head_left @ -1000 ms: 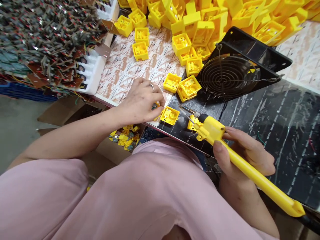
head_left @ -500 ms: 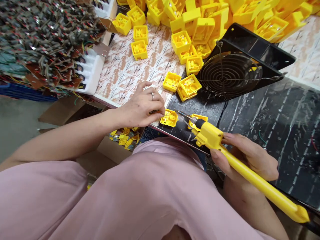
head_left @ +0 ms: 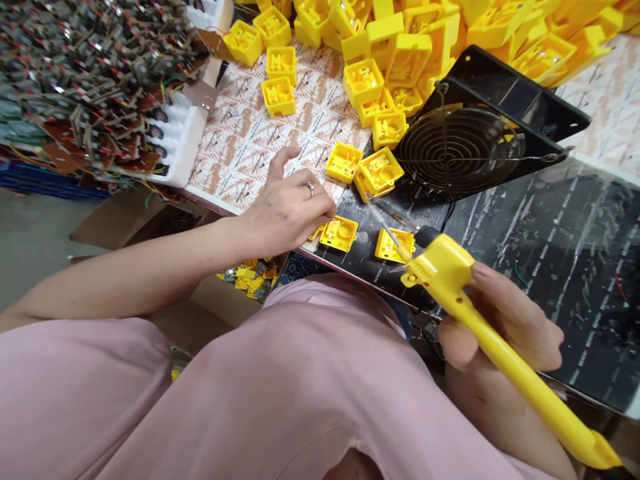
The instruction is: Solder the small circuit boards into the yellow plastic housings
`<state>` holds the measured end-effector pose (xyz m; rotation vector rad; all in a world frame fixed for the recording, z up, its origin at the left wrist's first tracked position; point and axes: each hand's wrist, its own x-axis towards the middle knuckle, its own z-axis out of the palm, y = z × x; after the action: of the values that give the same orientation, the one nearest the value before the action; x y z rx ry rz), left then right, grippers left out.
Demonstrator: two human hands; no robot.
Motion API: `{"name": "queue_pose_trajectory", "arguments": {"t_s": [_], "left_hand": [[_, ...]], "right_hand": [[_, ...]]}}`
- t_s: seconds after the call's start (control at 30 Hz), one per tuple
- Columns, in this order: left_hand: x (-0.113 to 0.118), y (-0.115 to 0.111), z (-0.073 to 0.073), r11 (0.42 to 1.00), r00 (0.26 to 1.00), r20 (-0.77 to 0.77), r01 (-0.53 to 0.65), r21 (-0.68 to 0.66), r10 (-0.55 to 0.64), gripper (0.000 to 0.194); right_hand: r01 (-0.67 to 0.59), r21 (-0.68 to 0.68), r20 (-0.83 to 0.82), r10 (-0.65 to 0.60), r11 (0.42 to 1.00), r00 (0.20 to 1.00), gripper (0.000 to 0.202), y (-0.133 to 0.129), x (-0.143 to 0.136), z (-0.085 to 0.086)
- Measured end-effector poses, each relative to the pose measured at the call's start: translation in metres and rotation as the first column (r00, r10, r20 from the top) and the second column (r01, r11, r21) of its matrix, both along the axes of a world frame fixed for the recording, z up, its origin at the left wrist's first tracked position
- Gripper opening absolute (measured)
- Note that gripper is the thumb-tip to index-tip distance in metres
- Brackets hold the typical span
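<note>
A heap of yellow plastic housings (head_left: 415, 33) crowds the far side of the desk (head_left: 550, 233), beside a black wire-guarded fan (head_left: 457, 150). The right hand (head_left: 505, 320) has its grip wrapped around a long yellow soldering iron (head_left: 500, 347), tip above the black mat. The left hand (head_left: 285, 210) pinches a small yellow square housing (head_left: 340, 233) at the desk's near edge, index finger raised.

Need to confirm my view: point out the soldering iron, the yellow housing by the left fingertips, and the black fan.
soldering iron (head_left: 493, 347), head view, on its yellow handle.
yellow housing (head_left: 340, 233), head view, on its open inside.
black fan (head_left: 457, 150), head view, on its wire grille.
</note>
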<state>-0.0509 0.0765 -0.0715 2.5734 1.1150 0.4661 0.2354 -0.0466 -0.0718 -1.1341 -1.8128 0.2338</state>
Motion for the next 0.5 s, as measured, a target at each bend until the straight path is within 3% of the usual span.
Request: {"name": "queue_pose_trajectory", "arguments": {"t_s": [0.17,0.27,0.4,0.5], "left_hand": [[0.000,-0.001,-0.001,1.000,1.000,0.001,0.004,-0.024,-0.004,0.025],[-0.001,-0.002,0.000,0.996,1.000,0.031,0.009,-0.087,-0.006,0.022],[-0.006,-0.002,0.000,0.991,0.990,0.130,0.063,-0.122,-0.047,0.023],[-0.011,-0.002,-0.004,0.993,0.984,0.158,0.096,-0.068,-0.084,0.024]], "right_hand": [[0.031,0.116,0.180,-0.052,0.993,0.982,0.053,0.006,-0.015,0.014],[-0.035,0.119,0.221,0.008,0.992,0.975,0.058,0.018,-0.023,0.012],[-0.081,0.164,0.350,0.019,0.983,0.937,0.028,0.035,-0.037,0.001],[-0.122,0.118,0.463,0.054,0.985,0.885,0.019,0.046,-0.050,-0.008]]}}
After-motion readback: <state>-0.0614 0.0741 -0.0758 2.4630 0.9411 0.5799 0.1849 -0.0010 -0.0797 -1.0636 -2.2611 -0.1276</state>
